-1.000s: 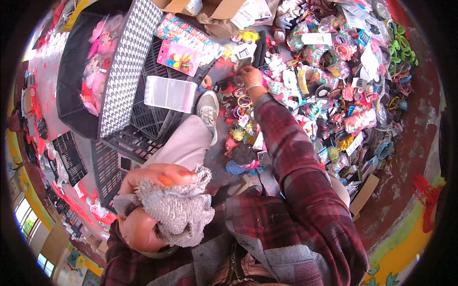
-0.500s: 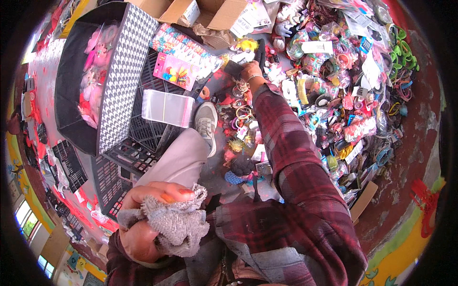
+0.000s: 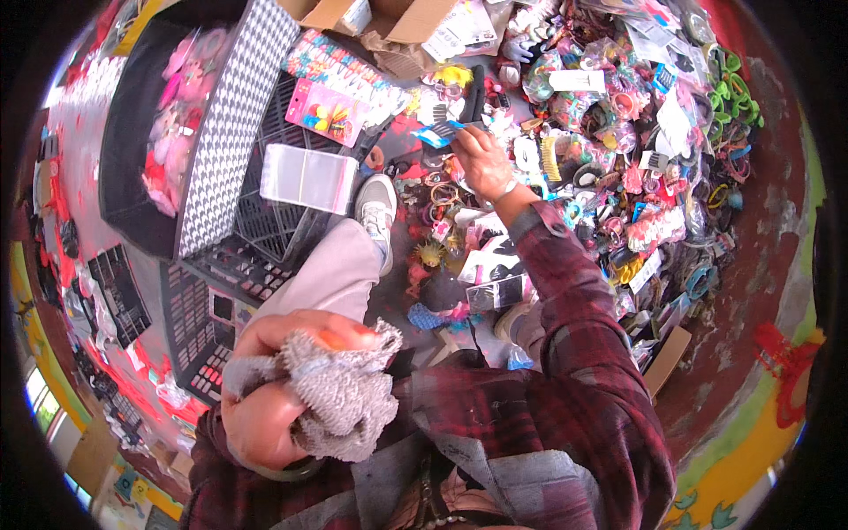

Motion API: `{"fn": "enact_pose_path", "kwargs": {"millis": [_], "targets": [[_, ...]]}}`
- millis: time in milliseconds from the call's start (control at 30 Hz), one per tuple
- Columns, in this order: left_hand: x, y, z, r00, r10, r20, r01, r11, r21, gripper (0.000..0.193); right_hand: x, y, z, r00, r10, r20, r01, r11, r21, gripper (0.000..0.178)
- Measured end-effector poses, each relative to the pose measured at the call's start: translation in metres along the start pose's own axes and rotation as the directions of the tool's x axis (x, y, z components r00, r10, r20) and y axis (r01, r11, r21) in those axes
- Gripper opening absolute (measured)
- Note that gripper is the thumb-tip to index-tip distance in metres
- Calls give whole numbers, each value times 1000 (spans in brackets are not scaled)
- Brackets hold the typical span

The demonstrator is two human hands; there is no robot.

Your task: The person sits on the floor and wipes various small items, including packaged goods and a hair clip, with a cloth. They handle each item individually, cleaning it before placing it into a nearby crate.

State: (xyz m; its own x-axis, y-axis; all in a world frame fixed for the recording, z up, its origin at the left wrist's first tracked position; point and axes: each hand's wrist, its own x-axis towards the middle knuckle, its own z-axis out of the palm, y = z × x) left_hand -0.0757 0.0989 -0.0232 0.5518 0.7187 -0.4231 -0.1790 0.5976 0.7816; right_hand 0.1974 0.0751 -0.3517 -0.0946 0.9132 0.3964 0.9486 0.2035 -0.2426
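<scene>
My left hand (image 3: 265, 415) is closed around a bunched grey terry cloth (image 3: 344, 397), low in front of my body. Ahead and to the right, my right hand (image 3: 484, 163) pinches the edge of a small blue card (image 3: 435, 135) that has a dark, comb-like toothed piece on it. That card is held above the near-left side of a wide heap of hair accessories. A yellow comb (image 3: 549, 159) lies in the heap, right of my right hand. A yellow fluffy piece (image 3: 454, 76) is just beyond the card.
To the left stands a black bin (image 3: 141, 150) with a houndstooth side, holding pink plush items. Black plastic crates (image 3: 190, 327) carry a pack of clear bags (image 3: 309, 179) and a pink card (image 3: 327, 112). Open cardboard boxes (image 3: 415, 19) stand at the back.
My right hand has drawn back slightly toward me and turned, so the item's blue card now shows. My left hand still grips the cloth, almost in the same place.
</scene>
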Motion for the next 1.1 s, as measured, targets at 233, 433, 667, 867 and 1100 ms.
{"fn": "enact_pose_path", "kwargs": {"millis": [233, 433, 667, 867, 1100], "targets": [[-14, 3, 13, 976, -127, 179, 164, 963, -213, 32, 10, -38, -108, 949, -252, -190, 215, 957, -193, 15], [-22, -12, 17, 856, -1, 516, 16, 1000, -24, 35, -7, -58, -149, 933, -235, -273, 164, 952, -260, 14], [-22, -35, 43, 508, -123, 853, -310, 897, 314, 26, -35, -79, -174, 938, -201, -282, 119, 951, -284, 20], [-16, -35, 39, 801, -325, 503, 114, 907, 405, 27, -20, -94, -247, 862, -262, -434, 85, 919, -385, 27], [-12, -41, 49, 900, -138, 414, 52, 976, 213, 31, -24, -128, -323, 811, -477, -340, 247, 805, -540, 25]]}}
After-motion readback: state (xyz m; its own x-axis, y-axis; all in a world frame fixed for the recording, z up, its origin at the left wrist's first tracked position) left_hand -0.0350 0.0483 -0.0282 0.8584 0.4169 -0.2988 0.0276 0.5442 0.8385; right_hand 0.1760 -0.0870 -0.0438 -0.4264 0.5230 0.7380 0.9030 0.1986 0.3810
